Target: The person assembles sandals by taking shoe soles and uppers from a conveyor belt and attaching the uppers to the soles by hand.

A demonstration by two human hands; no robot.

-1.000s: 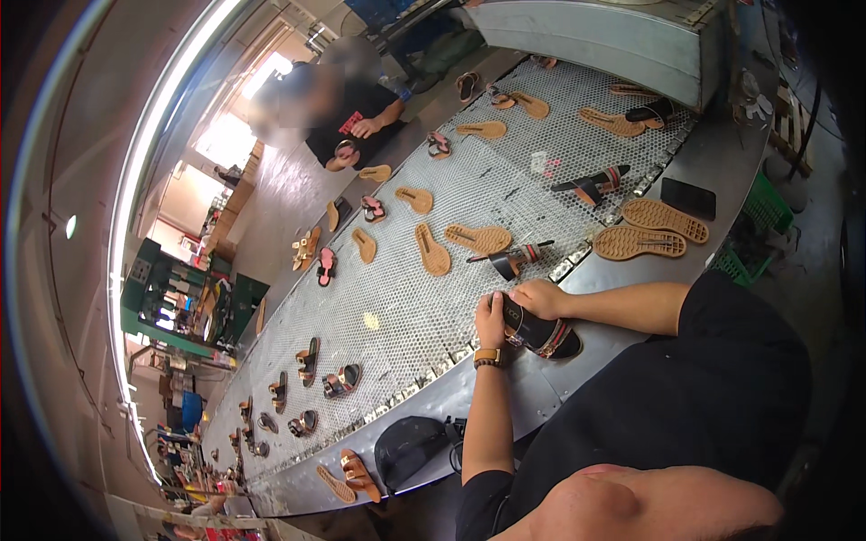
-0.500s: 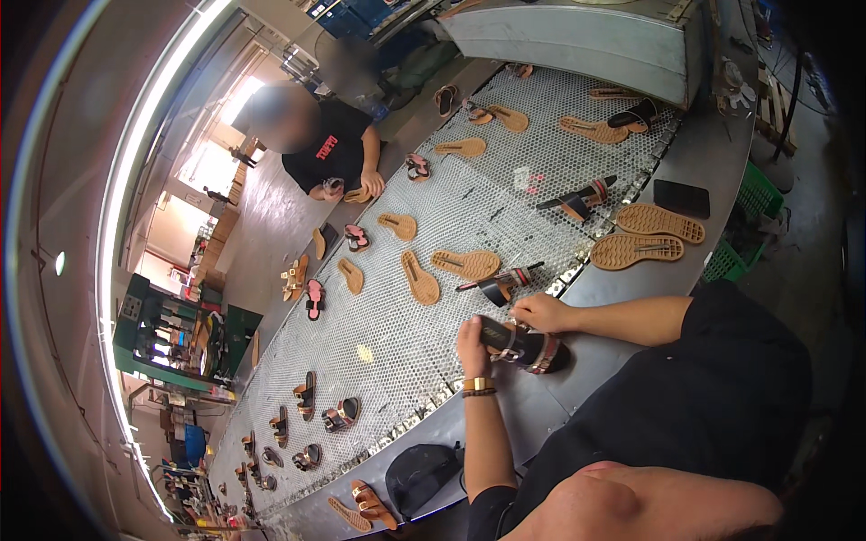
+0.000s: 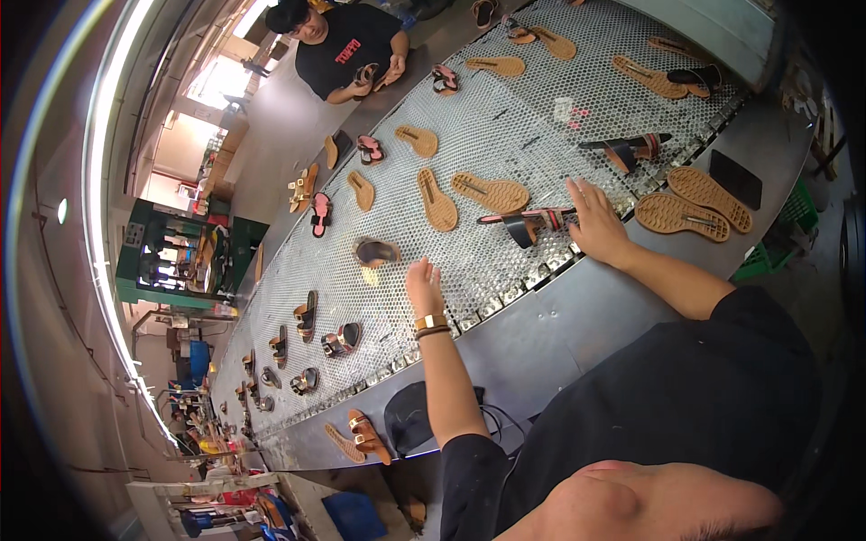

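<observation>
Head view: a long perforated metal conveyor table (image 3: 505, 117) is seen from above, running from upper right to lower left, with sandal parts spread along it.
Left hand (image 3: 424, 287): shown open with fingers extended over the mesh, nothing gripped; a gold bracelet (image 3: 430, 322) is worn at the wrist.
Assembled sandal (image 3: 375, 252): a brown sandal with a dark strap is seen lying on the mesh just beyond the left fingertips, apart from them.
Right hand (image 3: 597, 225): laid open and flat on the table's near edge, nothing enclosed; its fingers are placed just beside a strap piece.
Strap piece (image 3: 532, 221): a dark sandal upper with a red and green band is seen on the mesh, at the left of the right hand; contact cannot be told.
Tan soles (image 3: 490, 192): two are laid side by side beyond the strap piece, the second (image 3: 437, 200) to its left.
Ridged outsoles (image 3: 682, 216): a pair is placed tread-up on the smooth steel border, right of the right hand.
Dark flat slab (image 3: 735, 178): set just beyond the outsoles.
Co-worker (image 3: 347, 45): a person in a black shirt is seen at the far side, a sandal held in the hands.
Green machine (image 3: 176, 257): placed at the left of the line.
</observation>
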